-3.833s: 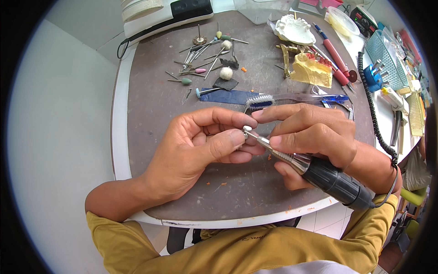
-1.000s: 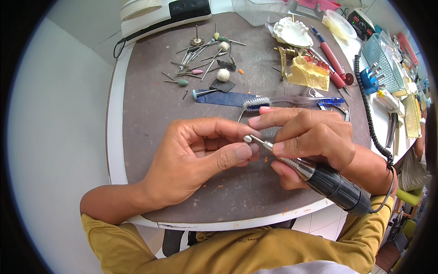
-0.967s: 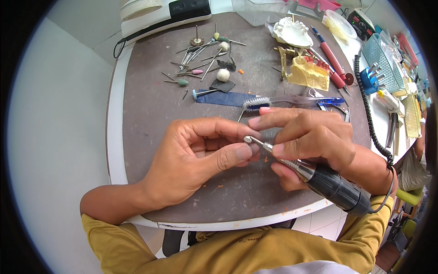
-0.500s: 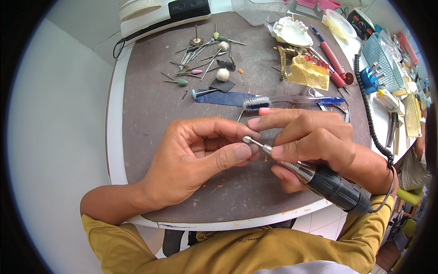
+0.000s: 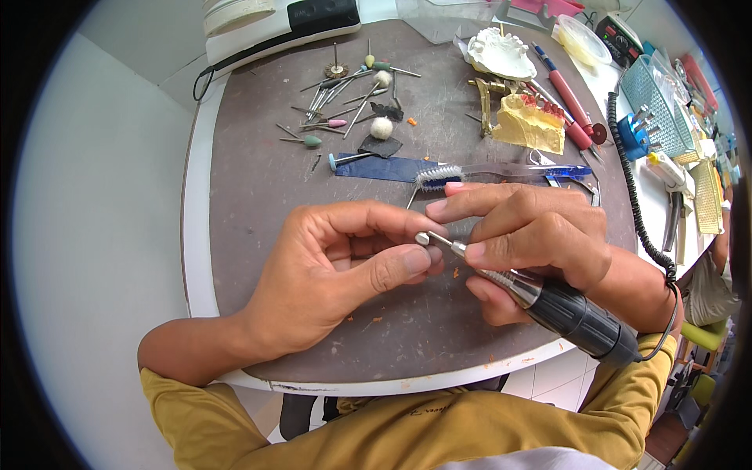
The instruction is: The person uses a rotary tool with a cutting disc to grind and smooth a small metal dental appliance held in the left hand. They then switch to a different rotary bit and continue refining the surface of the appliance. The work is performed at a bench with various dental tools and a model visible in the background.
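Near the middle of the work surface, my left hand [image 5: 305,274] pinches a small, rounded silvery piece [image 5: 423,238] between thumb and fingers. It is too small for me to tell its exact kind. My right hand [image 5: 540,235] grips a black and silver rotary handpiece [image 5: 580,319] like a pen, its cord trailing to the right. The thin metal bur [image 5: 441,240] in its tip reaches the silvery piece, and contact between them looks likely. My right index fingertip lies close to the left fingertips. Just beyond my hands lies a toothbrush [image 5: 517,170] with white bristles.
Several burs and polishing points [image 5: 337,94] lie scattered at the back left. A yellow dental model [image 5: 533,125] and a white plaster cast [image 5: 501,56] stand at the back right. Further right are a coiled cord [image 5: 619,172], a blue bur stand [image 5: 638,135] and a teal basket [image 5: 658,106].
The silvery piece has turned slightly between my left fingers, and the handpiece tip has shifted a little. Both hands otherwise keep nearly the same place.
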`<control>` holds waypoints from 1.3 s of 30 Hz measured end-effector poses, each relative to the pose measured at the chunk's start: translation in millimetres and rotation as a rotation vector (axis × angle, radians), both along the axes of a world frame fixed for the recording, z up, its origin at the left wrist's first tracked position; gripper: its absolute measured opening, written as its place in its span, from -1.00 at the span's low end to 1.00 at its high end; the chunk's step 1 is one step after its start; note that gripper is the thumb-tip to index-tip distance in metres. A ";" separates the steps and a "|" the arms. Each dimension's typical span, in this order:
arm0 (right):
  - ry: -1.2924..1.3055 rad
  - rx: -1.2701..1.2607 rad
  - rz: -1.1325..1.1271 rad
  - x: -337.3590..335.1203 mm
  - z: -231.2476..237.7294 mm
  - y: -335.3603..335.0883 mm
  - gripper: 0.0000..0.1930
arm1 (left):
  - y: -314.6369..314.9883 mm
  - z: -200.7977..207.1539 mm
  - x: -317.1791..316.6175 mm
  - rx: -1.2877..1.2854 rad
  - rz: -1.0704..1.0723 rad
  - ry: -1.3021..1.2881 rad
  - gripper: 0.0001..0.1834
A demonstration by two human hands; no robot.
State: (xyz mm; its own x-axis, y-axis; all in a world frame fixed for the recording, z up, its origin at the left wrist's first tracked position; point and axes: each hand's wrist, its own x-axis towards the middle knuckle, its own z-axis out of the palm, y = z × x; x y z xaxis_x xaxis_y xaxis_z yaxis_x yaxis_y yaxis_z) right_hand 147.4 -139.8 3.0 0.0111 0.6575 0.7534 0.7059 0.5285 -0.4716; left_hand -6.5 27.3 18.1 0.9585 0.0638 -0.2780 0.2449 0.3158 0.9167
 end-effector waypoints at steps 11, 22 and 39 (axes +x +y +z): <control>-0.014 -0.027 0.007 0.1 2.1 -1.8 -0.80 | -0.6 -2.4 -0.9 -0.005 0.012 -0.022 -0.77; -0.014 -0.128 0.014 1.0 2.7 -7.7 -0.72 | -0.7 -0.9 -0.4 -0.008 0.006 -0.011 -0.78; -0.015 -0.116 0.017 1.7 1.3 -7.8 -0.72 | -0.5 -1.1 0.0 0.002 0.005 -0.005 -0.76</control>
